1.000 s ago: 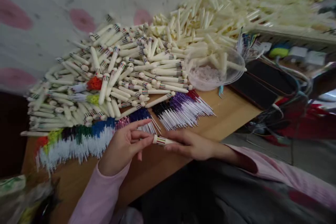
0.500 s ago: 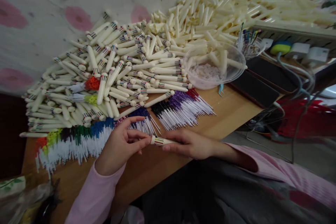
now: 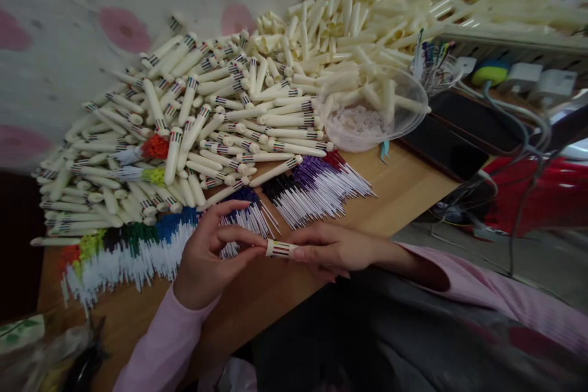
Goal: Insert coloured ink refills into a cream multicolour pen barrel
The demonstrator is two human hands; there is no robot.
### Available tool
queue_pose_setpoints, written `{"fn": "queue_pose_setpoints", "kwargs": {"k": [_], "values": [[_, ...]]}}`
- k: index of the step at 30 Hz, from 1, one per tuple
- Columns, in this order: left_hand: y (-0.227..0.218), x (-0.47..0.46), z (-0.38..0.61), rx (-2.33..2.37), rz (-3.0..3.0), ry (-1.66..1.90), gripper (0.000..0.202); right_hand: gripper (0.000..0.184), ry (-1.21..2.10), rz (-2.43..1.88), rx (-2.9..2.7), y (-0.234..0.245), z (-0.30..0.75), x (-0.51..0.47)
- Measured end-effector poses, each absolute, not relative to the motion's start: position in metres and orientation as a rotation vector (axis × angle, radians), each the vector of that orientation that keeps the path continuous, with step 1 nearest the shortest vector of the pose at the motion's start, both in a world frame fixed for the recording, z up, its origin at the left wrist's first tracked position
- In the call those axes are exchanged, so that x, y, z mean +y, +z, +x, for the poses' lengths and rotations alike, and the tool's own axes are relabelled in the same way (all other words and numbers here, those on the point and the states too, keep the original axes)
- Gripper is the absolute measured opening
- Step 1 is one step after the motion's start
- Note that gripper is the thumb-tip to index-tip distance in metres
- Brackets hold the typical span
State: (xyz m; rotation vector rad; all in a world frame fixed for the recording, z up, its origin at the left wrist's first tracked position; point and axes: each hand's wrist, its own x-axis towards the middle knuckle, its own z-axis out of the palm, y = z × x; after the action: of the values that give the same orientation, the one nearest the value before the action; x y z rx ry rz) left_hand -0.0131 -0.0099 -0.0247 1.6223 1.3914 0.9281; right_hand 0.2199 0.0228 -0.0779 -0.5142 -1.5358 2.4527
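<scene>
My right hand (image 3: pixel 333 249) grips a cream multi-colour pen barrel (image 3: pixel 280 248) with striped slider buttons at its end. My left hand (image 3: pixel 209 256) meets that striped end, thumb and forefinger pinched at the tip; whether they hold a thin refill I cannot tell. Both hands hover at the near edge of the wooden table (image 3: pixel 404 190). Right behind them lie rows of white refills with coloured tops: blue and green ones (image 3: pixel 142 245), black, purple and red ones (image 3: pixel 316 187).
A big heap of assembled striped pens (image 3: pixel 206 122) covers the table's left and middle. Plain cream barrels (image 3: pixel 367 18) are piled at the back right. A clear plastic bowl (image 3: pixel 372 113) stands by them. Cables and chargers (image 3: pixel 519 92) lie right.
The hands and pen stay almost in place. My right hand's fingers have slid further along the barrel, so less of it shows. The view has shifted slightly.
</scene>
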Motion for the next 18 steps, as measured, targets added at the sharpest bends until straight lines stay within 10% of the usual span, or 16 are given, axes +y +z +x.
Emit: {"fn": "queue_pose_setpoints", "kwargs": {"k": [8, 18], "values": [[-0.0192, -0.0139, -0.0143, 1.4, 2.33, 0.883, 0.013, 0.048, 2.454, -0.481, -1.489, -0.0789, 0.2197, 0.0236], [-0.0212, -0.0167, -0.0131, 1.465, 2.09, 0.919, 0.036, 0.047, 2.423, -0.48, -1.514, -0.0799, 0.2197, 0.0222]]}}
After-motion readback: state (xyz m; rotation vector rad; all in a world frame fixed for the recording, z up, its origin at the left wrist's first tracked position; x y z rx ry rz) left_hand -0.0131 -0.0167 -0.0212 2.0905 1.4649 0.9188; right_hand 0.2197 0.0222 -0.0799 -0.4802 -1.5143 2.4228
